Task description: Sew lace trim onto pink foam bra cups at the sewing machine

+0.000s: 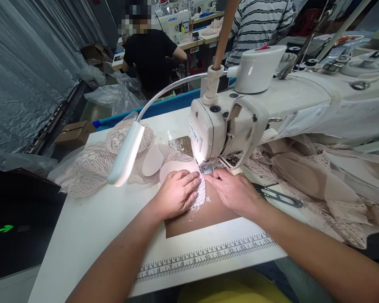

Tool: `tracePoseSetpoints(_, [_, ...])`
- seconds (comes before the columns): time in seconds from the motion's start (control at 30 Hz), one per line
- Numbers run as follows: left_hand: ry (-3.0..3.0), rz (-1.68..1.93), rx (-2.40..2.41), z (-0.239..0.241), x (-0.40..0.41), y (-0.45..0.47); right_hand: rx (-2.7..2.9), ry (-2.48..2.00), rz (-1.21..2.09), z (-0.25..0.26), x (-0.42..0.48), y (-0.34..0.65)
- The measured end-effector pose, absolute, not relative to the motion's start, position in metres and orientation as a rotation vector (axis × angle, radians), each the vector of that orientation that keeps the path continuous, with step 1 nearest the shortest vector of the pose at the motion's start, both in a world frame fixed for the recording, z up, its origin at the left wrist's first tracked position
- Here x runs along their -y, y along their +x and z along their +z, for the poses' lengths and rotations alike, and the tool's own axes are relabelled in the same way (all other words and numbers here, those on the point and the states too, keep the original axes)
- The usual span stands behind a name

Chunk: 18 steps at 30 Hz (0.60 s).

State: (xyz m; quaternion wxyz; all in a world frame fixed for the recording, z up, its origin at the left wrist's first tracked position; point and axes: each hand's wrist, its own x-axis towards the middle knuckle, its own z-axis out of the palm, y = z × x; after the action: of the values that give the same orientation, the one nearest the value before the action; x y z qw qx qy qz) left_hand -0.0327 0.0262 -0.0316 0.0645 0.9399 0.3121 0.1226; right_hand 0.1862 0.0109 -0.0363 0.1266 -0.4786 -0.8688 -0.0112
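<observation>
Under the needle of a white sewing machine [208,130] lies a pale pink lace bra piece [199,195] with smooth cup shapes. My left hand [180,191] rests on this lace with its fingers laid flat, just left of the presser foot. Close to the needle on the other side, my right hand [232,187] has its thumb and forefinger together at the edge of the lace, its other fingers curled in. Both hands are over a brown sheet [205,221] on the table. The exact grip of the right fingertips is partly hidden.
A lamp [126,155] on a bendable neck hangs at the left, over more lace cups [85,168]. Scissors [281,196] lie right of my right hand, beside heaped lace pieces [328,176]. A ruler strip [205,256] runs along the front. Two people sit beyond.
</observation>
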Motion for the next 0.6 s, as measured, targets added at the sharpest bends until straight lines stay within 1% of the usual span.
tracePoseSetpoints(0.23, [2.749, 0.435, -0.848, -0.025, -0.027, -0.039, 2.602, -1.070, 0.225, -0.042, -0.008, 0.199])
tracePoseSetpoints(0.33, [2.727, 0.434, -0.796, -0.024, -0.028, -0.040, 2.614, -0.969, 0.253, -0.043, -0.008, 0.201])
tracePoseSetpoints(0.6, [2.669, 0.280, -0.729, -0.021, -0.028, -0.041, 2.631, -0.852, 0.267, -0.043, -0.009, 0.202])
